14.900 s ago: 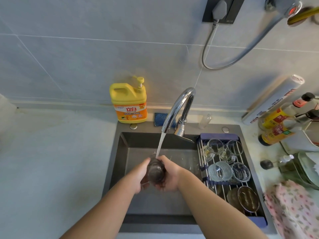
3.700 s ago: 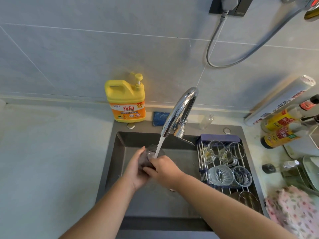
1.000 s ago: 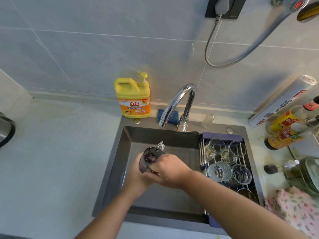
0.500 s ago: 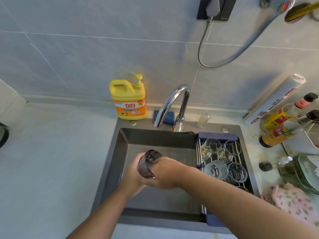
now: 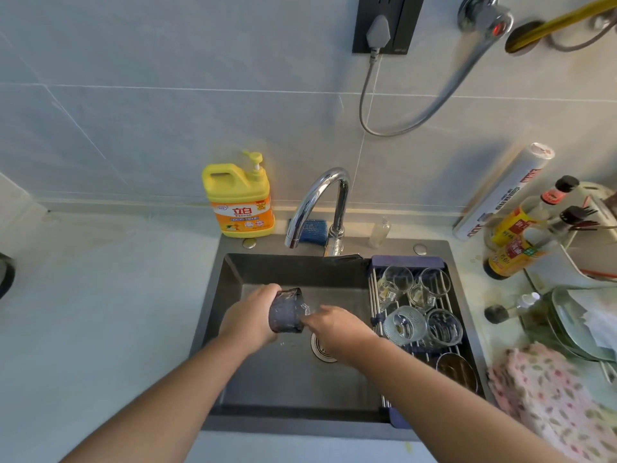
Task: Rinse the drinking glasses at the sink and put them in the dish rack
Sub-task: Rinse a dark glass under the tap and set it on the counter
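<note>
Tinted glass (image 5: 285, 312): dark, smoky, straight-walled, wet sheen on the wall. It is held in the air over the sink (image 5: 293, 375) basin, left of the drain (image 5: 322, 349), not resting on anything. It is tipped off upright; I can't tell which end is the mouth. Water glints at its right edge.

Left hand (image 5: 249, 316): wrapped round the glass from the left, fingers curled behind the wall, a firm full-hand grasp.

Right hand (image 5: 338, 329): just right of the glass, fingertips reaching its lower right edge. Whether they pinch it or only touch, I cannot tell.

Key relation: the dish rack (image 5: 407, 261) lies to the right of the grip, across the right hand. My read is that the right hand is nearer the rack, so a handover or a crossing reach comes next.

Rack: thin metal bars with blue end pieces, spanning the sink's right side. Clear glasses (image 5: 397, 282) crowd its far end and a ribbed glass bowl (image 5: 404, 324) sits mid-rack. Bare bars show toward the near end.

Faucet (image 5: 320, 192): chrome gooseneck, no stream visible.

Wet glass, so a slip is likely.
</note>
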